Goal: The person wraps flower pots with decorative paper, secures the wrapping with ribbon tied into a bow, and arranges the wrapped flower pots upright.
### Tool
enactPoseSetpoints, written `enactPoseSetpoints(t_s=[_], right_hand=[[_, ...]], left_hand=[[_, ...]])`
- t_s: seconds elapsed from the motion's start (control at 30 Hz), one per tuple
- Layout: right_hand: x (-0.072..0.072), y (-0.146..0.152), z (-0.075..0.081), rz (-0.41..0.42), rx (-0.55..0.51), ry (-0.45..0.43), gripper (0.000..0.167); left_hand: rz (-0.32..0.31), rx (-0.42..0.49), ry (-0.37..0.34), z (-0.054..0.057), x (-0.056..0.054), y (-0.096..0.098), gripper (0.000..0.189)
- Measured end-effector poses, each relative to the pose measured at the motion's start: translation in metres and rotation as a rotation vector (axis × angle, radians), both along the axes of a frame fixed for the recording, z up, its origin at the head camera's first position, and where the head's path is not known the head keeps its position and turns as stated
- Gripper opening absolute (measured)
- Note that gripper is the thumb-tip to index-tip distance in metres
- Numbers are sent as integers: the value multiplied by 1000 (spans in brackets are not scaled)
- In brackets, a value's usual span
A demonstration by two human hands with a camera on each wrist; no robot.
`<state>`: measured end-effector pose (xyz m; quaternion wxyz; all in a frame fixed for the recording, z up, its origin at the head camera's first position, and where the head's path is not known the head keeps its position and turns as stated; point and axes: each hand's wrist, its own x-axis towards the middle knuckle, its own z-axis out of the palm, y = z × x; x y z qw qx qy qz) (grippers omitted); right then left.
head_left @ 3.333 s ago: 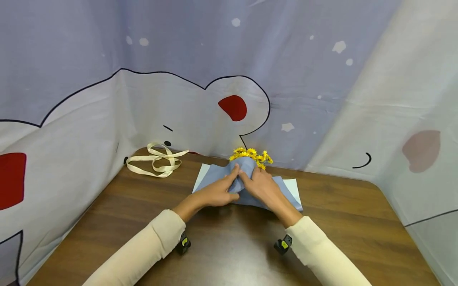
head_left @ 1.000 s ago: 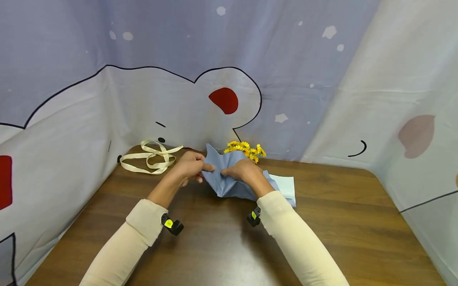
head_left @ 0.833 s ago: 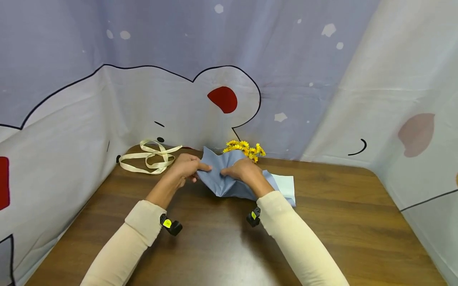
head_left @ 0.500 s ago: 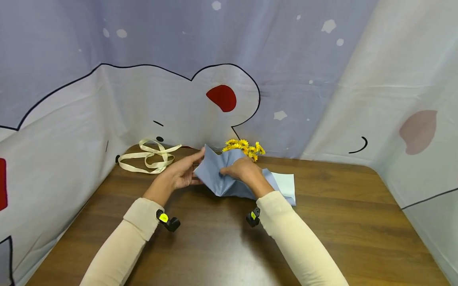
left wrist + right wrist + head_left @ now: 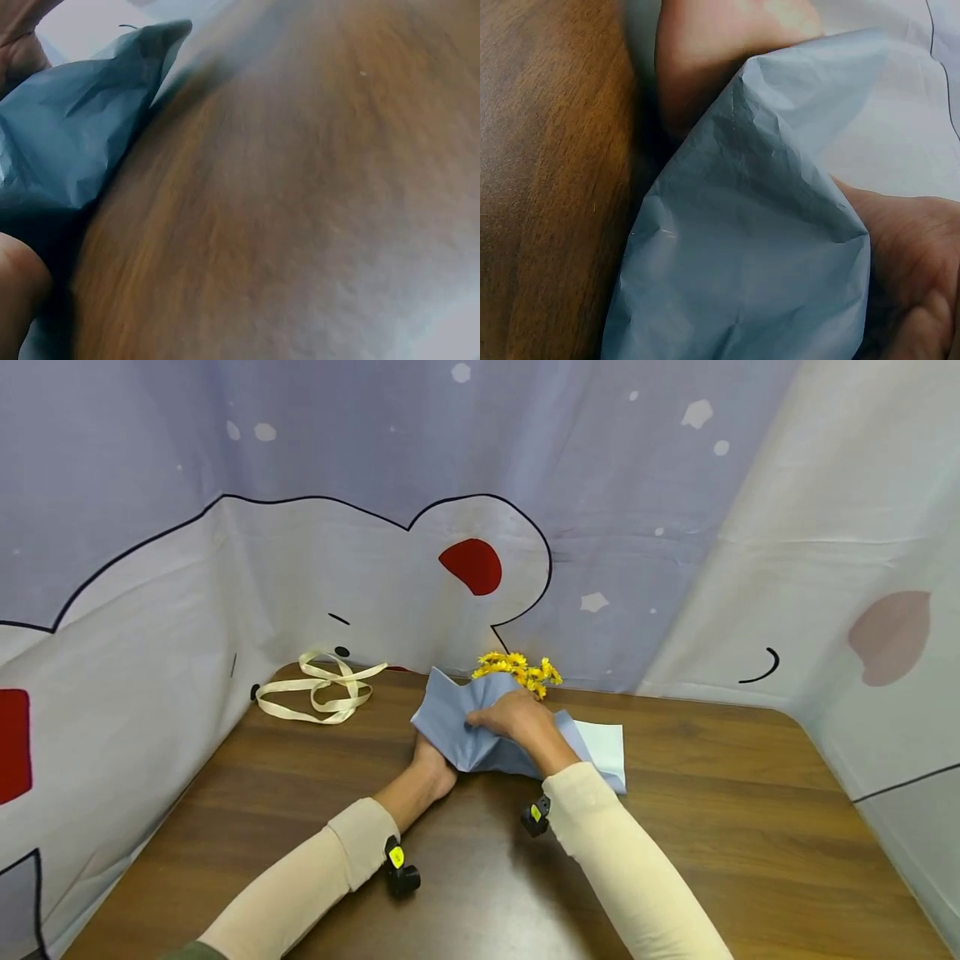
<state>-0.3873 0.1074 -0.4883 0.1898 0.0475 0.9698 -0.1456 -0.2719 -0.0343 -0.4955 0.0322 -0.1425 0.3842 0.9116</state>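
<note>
A sheet of blue-grey wrapping paper (image 5: 450, 714) is gathered into folds at the back middle of the table. Yellow flowers (image 5: 517, 668) stick out behind it. My right hand (image 5: 517, 718) grips the gathered paper from above, its thumb pressed into the folds; its other fingers are mostly hidden. My left hand (image 5: 435, 768) is beneath the left part of the paper, with only its heel and wrist showing, so its fingers cannot be seen. In the right wrist view, a crumpled paper flap (image 5: 742, 225) rises between both hands.
A loose cream ribbon (image 5: 318, 693) lies at the back left of the wooden table (image 5: 720, 810). White paper (image 5: 602, 745) shows under the blue-grey paper at its right. A printed curtain (image 5: 360, 560) hangs right behind the table's back edge.
My left hand has let go of the paper's left edge and moved down and right, beneath the paper. Earlier, both hands pressed the middle together. The right hand has kept its grip lately.
</note>
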Motion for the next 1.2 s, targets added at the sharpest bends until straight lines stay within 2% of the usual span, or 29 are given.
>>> enactPoseSetpoints(t_s=[0.07,0.2,0.3,0.4,0.47,0.57,0.67,0.83,0.97,1.1,1.13,1.2], right_hand=[[13,-3,10,-9,-14,30,130],[59,-12,58,-15,-47,51,114],[86,-16,86,-23,-72,43,108],[97,-17,96,-25,-79,33,103],[98,-18,97,-25,-79,32,103],[97,-17,95,-28,-82,40,102],[95,-18,93,-36,-79,39,101],[98,-21,98,-51,-72,32,102],[97,-24,104,-67,-70,26,102],[91,-27,102,-116,-64,17,105],[80,-27,90,-130,-49,22,112],[77,-27,88,-161,-47,18,113]], left_hand=[[-27,34,2,3,0,4,57],[-105,87,29,10,0,5,65],[-145,101,39,13,2,4,63],[-152,89,34,14,3,3,58],[-167,66,44,15,4,2,58],[-203,33,86,18,3,-1,68],[-243,32,125,20,2,-4,79],[-284,35,154,21,4,-7,82],[-285,10,178,19,5,-6,85],[-270,5,195,18,5,-5,85],[-267,4,197,19,4,-4,84],[-271,4,196,20,4,-3,84]])
